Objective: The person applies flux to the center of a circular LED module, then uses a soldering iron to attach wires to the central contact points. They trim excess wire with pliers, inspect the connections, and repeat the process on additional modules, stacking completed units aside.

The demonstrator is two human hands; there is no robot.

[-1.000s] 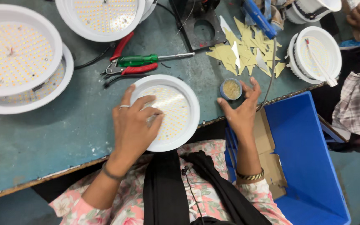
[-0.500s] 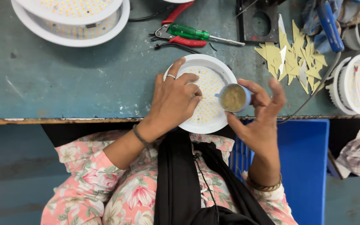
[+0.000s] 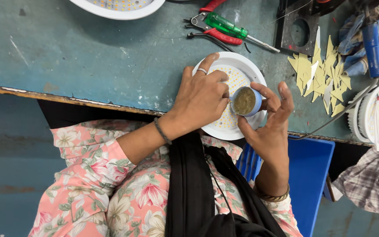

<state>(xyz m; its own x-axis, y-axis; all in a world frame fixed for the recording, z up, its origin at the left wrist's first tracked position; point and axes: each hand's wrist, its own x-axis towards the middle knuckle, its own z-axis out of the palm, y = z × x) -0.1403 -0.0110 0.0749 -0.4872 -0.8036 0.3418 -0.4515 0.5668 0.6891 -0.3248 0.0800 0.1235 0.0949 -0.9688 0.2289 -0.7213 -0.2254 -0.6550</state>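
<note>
Small round blue tin [image 3: 245, 101], open top, brownish-green paste inside. Pinched by right hand [image 3: 268, 127]: thumb at 7 o'clock of tin, fingertips [image 3: 273, 97] curled at 3 o'clock, palm up, wrist toward body. Left hand [image 3: 200, 101] palm down, ring on finger, fingers bent shut, tips touching tin rim at 9 o'clock; contents of those tips not visible. Tin held just over white round LED panel [image 3: 224, 125], which lies on teal table [image 3: 88, 57] at near edge. Green screwdriver [image 3: 227, 26] at 12 o'clock, yellow scraps [image 3: 321, 74] at 2 o'clock.
</note>
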